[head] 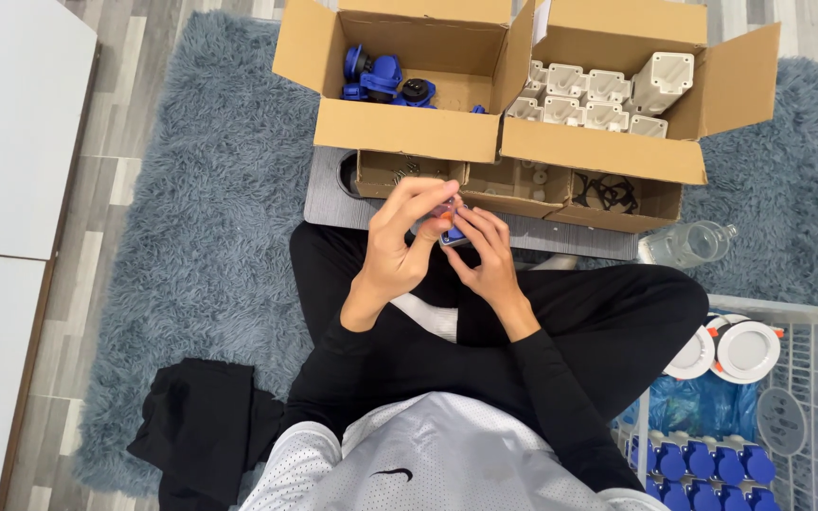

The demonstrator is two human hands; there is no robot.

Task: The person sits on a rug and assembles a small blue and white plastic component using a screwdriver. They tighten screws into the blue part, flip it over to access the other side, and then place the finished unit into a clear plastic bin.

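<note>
Between your two hands, just above your crossed legs, sits a small blue plastic connector part with an orange bit [451,227]. Your left hand [400,248] pinches it from above with curled fingertips; your right hand [487,254] clasps it from below. Just beyond your hands lie three shallow brown cardboard trays [523,189], and behind them two open cardboard boxes, one with blue plastic parts [382,79], one with white square plastic housings [598,95].
</note>
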